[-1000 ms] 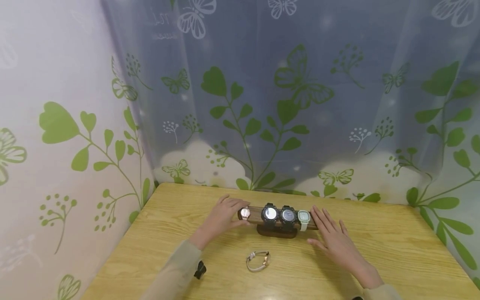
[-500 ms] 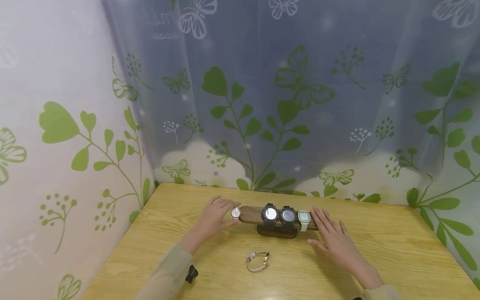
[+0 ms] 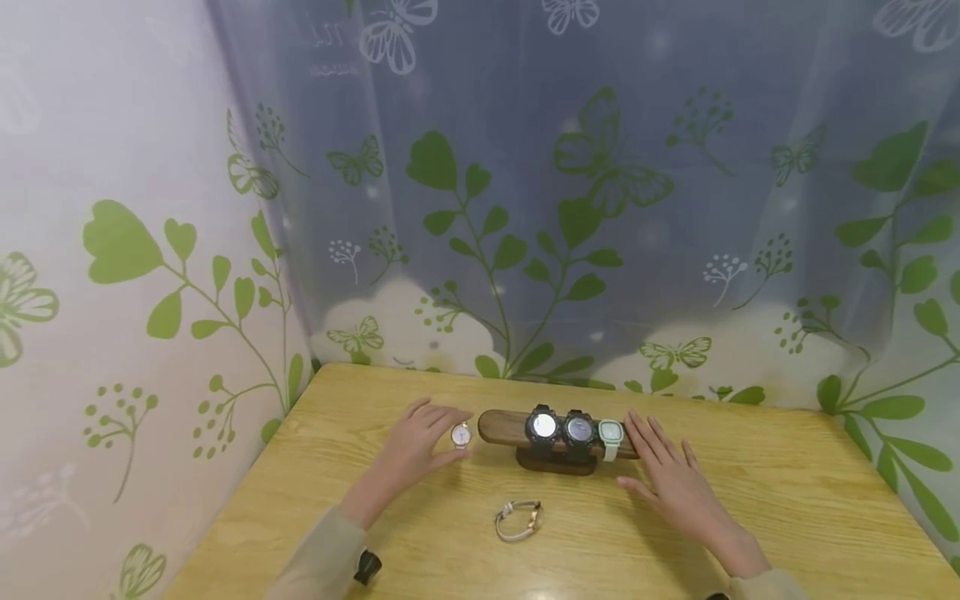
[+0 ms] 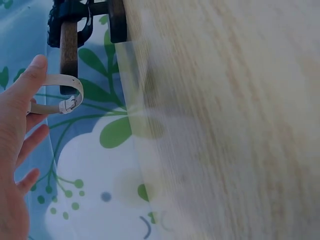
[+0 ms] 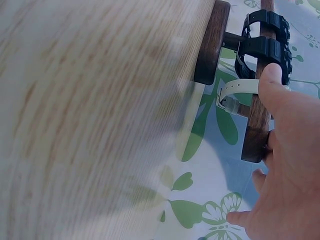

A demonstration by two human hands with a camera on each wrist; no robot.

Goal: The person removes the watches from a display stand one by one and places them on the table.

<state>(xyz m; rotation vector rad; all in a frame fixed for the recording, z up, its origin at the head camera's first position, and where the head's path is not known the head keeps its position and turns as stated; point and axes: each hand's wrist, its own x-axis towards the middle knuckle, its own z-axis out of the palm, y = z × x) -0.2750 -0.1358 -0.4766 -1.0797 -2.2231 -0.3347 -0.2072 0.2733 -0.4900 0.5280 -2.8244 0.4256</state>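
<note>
My left hand (image 3: 408,446) pinches a small round-faced watch (image 3: 461,434) between thumb and fingers, just off the left end of a dark wooden watch stand (image 3: 502,427). In the left wrist view its pale buckled strap (image 4: 75,87) forms a loop, overlapping the end of the bar. Two black chunky watches, a left one (image 3: 543,426) and a right one (image 3: 579,430), sit on the bar, with a pale mint square watch (image 3: 611,432) beside them. My right hand (image 3: 675,487), fingers extended, rests at the bar's right end (image 5: 256,145).
Another watch (image 3: 517,521), with a thin pale strap and gold-coloured case, lies on the wooden table (image 3: 600,542) in front of the stand. A patterned curtain (image 3: 480,250) hangs behind the table's far edge, and another stretch runs along the left.
The small watch in my left hand has slid off the bar's left end and moved left, clear of it in the head view. My right hand stays at the right end.
</note>
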